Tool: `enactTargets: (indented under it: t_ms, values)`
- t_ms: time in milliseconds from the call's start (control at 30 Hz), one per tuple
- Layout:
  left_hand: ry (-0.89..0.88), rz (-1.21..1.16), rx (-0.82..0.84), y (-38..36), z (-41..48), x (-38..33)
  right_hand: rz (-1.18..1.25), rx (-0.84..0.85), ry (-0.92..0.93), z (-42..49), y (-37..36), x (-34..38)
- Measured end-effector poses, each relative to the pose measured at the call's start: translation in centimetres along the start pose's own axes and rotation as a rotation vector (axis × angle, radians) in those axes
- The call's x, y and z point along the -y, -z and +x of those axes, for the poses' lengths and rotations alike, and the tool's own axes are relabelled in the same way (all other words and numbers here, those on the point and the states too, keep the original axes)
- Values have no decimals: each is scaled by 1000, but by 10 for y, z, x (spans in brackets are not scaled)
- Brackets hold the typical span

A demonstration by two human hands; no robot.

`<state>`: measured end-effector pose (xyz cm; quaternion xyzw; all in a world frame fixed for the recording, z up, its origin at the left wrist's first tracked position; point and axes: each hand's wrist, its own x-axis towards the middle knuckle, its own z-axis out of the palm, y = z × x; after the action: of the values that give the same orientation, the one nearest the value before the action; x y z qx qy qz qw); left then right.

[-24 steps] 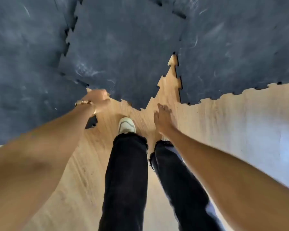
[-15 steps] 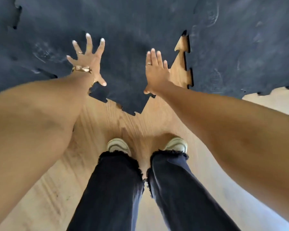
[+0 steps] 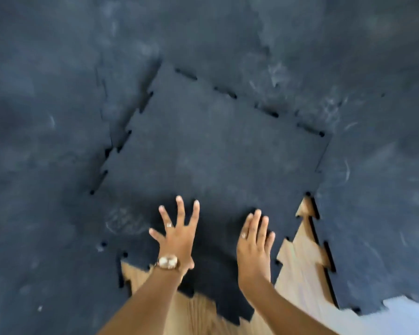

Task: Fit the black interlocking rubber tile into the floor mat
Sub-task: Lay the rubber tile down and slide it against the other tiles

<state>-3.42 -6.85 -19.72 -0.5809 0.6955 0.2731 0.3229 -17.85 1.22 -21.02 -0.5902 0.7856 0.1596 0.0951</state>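
Wooden floor (image 3: 298,269) bare nearest, in wedge gap. Left hand (image 3: 178,240) fingers spread, right hand (image 3: 254,245) flat, both open, pressing near edge of black tile (image 3: 215,146). Tile lies skewed, far edges overlapping floor mat (image 3: 58,117).

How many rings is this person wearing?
2 that I can see: one ring on a finger of the left hand, one ring on a finger of the right hand. Blur could hide others.
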Motion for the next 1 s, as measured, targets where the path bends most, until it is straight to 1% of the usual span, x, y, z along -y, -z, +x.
enactTargets:
  t_ms: [67,100,133,167,233,300,367,400,467,533,567,600,667,733,767,833,900,1000]
  values:
    - [5,-20,5,-5,4,2,-60,-8,7,0,-2,4]
    - [6,-25,-5,-7,7,3,-60,44,-27,1,3,6]
    - [7,-35,-9,-8,9,3,-22,159,-71,3,7,6]
    - [8,-44,-12,-8,10,4,-10,236,-96,3,7,7]
    - [9,-61,-8,-6,10,4,49,199,-96,5,10,11]
    - [5,-82,-11,-1,3,2,79,205,-111,5,20,17]
    - [1,-71,-26,3,-4,1,104,129,-96,10,4,16]
    - [-2,-39,-45,6,-6,2,99,160,-76,10,3,12]
    - [-39,89,-134,8,-12,7,76,211,-59,7,7,5]
    - [-123,213,-277,12,-11,18,2,264,-12,3,12,-3]
    - [-158,225,-351,15,-10,24,-30,284,-2,1,13,-7]
    - [-170,187,-425,17,-9,32,-44,300,-1,0,12,-10]
    - [-108,75,-590,16,-3,48,2,323,-29,-5,12,-16]
    - [57,-17,-714,3,3,65,89,338,-75,-10,13,-19]
    - [153,-67,-722,-7,4,72,133,347,-87,-11,13,-20]
    - [285,-130,-656,-27,3,79,225,368,-83,-12,14,-24]
    - [307,-151,-613,-35,8,79,298,383,-65,-12,13,-28]
    - [303,-239,-675,-19,20,86,332,359,-42,-13,9,-31]
